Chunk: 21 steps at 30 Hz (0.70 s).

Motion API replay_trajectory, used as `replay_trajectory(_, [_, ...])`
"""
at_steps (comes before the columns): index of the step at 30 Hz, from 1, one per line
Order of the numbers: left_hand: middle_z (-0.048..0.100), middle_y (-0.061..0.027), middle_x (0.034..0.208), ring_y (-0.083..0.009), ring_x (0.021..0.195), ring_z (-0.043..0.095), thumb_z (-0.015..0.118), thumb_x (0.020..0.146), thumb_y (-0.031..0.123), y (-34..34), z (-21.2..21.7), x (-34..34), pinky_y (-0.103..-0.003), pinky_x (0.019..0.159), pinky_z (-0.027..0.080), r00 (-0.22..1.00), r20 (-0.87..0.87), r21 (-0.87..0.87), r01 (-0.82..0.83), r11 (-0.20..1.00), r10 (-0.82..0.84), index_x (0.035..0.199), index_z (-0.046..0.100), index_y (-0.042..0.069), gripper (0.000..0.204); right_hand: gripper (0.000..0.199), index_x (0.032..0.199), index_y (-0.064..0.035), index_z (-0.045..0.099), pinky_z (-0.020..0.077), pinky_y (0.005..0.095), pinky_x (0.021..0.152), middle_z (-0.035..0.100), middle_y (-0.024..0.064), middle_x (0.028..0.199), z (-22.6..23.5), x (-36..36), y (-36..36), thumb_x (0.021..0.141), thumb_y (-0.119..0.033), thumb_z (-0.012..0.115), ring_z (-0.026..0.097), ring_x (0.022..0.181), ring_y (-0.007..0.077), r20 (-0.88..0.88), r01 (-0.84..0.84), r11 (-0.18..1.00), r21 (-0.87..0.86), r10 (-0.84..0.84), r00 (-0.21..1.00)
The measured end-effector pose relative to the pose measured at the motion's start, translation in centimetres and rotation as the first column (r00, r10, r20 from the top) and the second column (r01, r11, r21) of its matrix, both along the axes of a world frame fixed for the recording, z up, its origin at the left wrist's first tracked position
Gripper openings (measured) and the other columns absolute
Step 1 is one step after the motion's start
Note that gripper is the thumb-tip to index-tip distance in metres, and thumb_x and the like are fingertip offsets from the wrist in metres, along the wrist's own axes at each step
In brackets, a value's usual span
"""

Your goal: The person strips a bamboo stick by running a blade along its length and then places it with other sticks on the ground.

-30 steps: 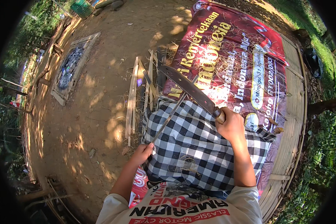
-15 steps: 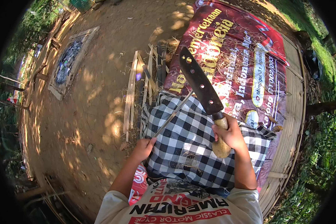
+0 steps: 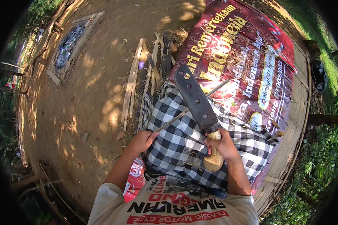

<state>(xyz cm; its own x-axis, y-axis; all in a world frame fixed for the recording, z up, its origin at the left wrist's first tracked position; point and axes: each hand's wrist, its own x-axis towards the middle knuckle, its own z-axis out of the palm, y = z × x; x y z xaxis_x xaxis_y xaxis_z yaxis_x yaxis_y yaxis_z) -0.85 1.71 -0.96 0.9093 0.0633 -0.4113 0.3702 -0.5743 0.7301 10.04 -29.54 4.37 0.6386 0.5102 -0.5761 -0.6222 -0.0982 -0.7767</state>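
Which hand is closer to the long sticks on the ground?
Left. The left hand, holding a rod, is close by the sticks; the right hand, holding the knife, is farther right, over the checked cloth.

Dark-bladed, wooden-handled knife (image 3: pixel 199 107) — holed, aslant across a thin strip (image 3: pixel 172 121)

I have the left forearm (image 3: pixel 121 167) slanting far and rightward, the left hand (image 3: pixel 142 141) closed in a pinch pointing right. I have the right forearm (image 3: pixel 239 176) leaning far and slightly left, the right hand (image 3: pixel 224 144) curled in a grip, well apart from the other.
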Motion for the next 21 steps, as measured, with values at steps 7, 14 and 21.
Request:
replay_trajectory(7, [0.044, -0.0143, 0.05, -0.0185, 0.049, 0.039, 0.054, 0.095, 0.031, 0.1, -0.4, 0.0, -0.038, 0.05, 0.036, 0.999, -0.053, 0.001, 0.006, 1.0, -0.006, 0.064, 0.053, -0.007, 0.049, 0.02, 0.094, 0.003, 0.053, 0.0473, 0.0306, 0.047, 0.056, 0.0083, 0.065, -0.3, 0.7, 0.1, 0.076, 0.009, 0.061, 0.057, 0.05, 0.0161, 0.016, 0.024, 0.998, -0.052, -0.024, 1.0])
replay_trajectory(14, [0.041, -0.0127, 0.049, -0.017, 0.048, 0.037, 0.054, 0.095, 0.032, 0.1, -0.5, -0.2, -0.038, 0.048, 0.035, 0.999, -0.036, -0.057, -0.019, 0.998, 0.017, 0.063, 0.052, -0.007, 0.05, 0.025, 0.096, 0.0027, 0.054, 0.0477, 0.0304, 0.047, 0.057, 0.0081, 0.065, 0.5, 1.5, -1.0, 0.073, 0.011, 0.06, 0.056, 0.049, 0.0166, 0.02, 0.075, 0.996, -0.039, -0.074, 0.997])
replay_trajectory(21, [0.042, -0.0117, 0.049, -0.0157, 0.05, 0.038, 0.053, 0.095, 0.034, 0.5, -0.5, 0.3, -0.037, 0.049, 0.035, 0.992, -0.122, -0.019, 0.011, 1.0, -0.013, 0.063, 0.051, -0.007, 0.052, 0.019, 0.091, 0.0031, 0.054, 0.0463, 0.0295, 0.048, 0.057, 0.006, 0.067, -1.1, -0.9, -1.2, 0.075, 0.008, 0.062, 0.058, 0.054, 0.0144, -0.021, -0.148, 0.985, -0.086, 0.147, 0.989])
